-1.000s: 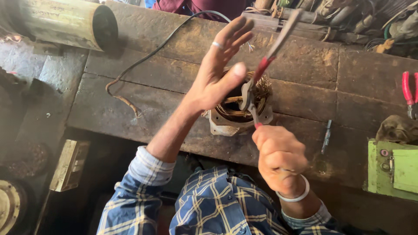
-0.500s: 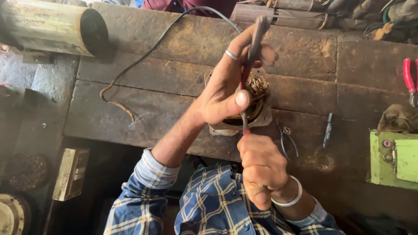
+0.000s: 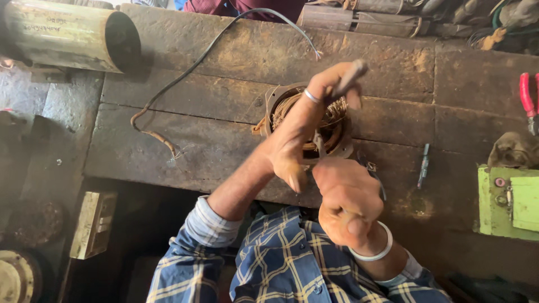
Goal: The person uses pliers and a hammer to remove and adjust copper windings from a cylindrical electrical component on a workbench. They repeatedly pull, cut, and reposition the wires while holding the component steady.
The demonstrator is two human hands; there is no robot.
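A round motor stator [image 3: 275, 104] with copper windings [image 3: 337, 115] lies on the worn wooden bench [image 3: 213, 140]. My left hand [image 3: 300, 137] is raised over it, a ring on one finger, its fingers curled around the upper end of a long thin tool [image 3: 355, 71]. My right hand [image 3: 348, 199], with a white bangle on the wrist, is a closed fist just below and right of the stator, gripping the tool's lower end. Most of the tool's shaft is hidden behind my left hand.
A large metal cylinder [image 3: 67, 33] lies at the back left. A black cable [image 3: 196, 62] snakes across the bench. Red-handled pliers [image 3: 526, 95], a green metal box [image 3: 508, 202] and a small metal piece [image 3: 424, 165] are at the right. Another person's maroon clothing [image 3: 247, 7] shows behind the bench.
My left hand went from spread open to curled around the tool's upper end. My right fist has stayed on the lower end, and the tool now leans more to the right.
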